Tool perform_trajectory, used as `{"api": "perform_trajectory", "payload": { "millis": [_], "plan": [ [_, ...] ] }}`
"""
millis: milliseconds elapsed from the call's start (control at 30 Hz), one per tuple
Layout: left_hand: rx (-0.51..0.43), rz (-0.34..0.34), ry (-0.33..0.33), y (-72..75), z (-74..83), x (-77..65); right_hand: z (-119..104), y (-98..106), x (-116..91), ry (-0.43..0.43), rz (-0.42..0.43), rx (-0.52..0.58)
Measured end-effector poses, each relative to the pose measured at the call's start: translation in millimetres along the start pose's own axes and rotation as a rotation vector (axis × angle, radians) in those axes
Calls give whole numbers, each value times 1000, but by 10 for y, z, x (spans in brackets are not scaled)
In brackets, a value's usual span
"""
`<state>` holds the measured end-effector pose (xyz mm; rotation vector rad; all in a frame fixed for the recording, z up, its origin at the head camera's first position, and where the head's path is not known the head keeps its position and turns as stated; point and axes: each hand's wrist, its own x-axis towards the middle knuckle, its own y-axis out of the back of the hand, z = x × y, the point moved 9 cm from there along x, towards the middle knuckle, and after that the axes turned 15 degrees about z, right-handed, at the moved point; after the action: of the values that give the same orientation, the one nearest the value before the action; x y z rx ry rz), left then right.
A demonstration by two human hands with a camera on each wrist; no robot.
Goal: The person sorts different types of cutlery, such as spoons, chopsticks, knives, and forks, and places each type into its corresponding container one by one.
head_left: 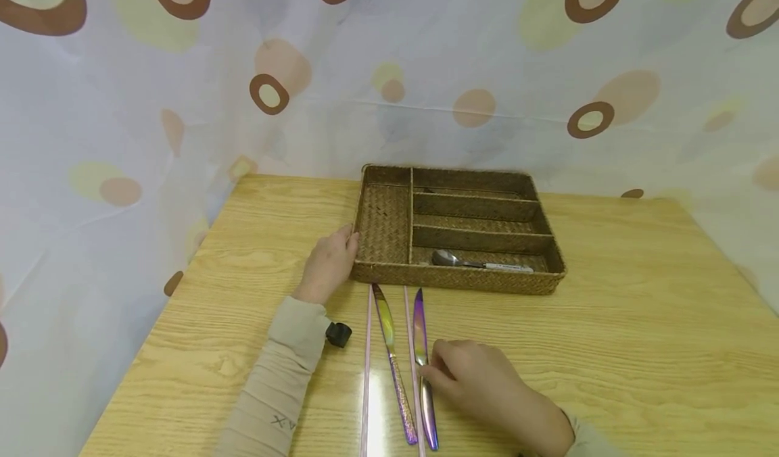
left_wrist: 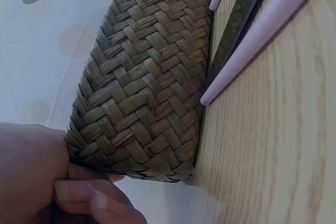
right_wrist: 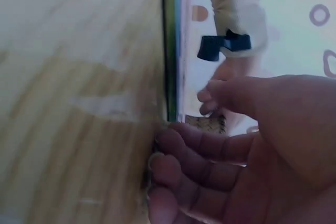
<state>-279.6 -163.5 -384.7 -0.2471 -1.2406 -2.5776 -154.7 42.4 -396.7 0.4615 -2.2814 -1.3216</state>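
Note:
A brown woven cutlery tray [head_left: 459, 279] lies on the table, and my left hand [head_left: 328, 261] grips its left side near the front corner. In the left wrist view, the fingers [left_wrist: 79, 190] bend at the corner of the tray's woven wall [left_wrist: 142, 77]. Two rainbow-coloured table knives, the left one [head_left: 387, 335] and the right one [head_left: 420, 328], lie before the tray. Pink chopsticks [head_left: 366, 369] [head_left: 410, 335] lie alongside them. My right hand [head_left: 481, 376] is beside the right knife, fingertips low at the table; in the right wrist view its thumb stands apart from the fingers.
A spoon [head_left: 447, 259] with a pale handle lies in the tray's front compartment. Something dark [head_left: 429, 190] shows partly in the back compartment. Dividers split the tray. A patterned cloth [head_left: 389, 126] hangs behind the wooden table [head_left: 639, 308].

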Motion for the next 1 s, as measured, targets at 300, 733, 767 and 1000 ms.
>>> {"api": "perform_trajectory", "payload": {
  "millis": [300, 733, 767, 1000],
  "plan": [
    [6, 1, -3, 4, 3, -1, -17, -113, 70, -25, -4, -150],
    [-23, -1, 1, 10, 16, -23, 13, -135, 64, -43, -39, -132],
    [-24, -4, 1, 6, 13, -24, 23, -136, 55, -50, -48, -128],
    [-12, 9, -11, 12, 19, -15, 84, -73, -2, -78, -24, -138]
  ]
}}
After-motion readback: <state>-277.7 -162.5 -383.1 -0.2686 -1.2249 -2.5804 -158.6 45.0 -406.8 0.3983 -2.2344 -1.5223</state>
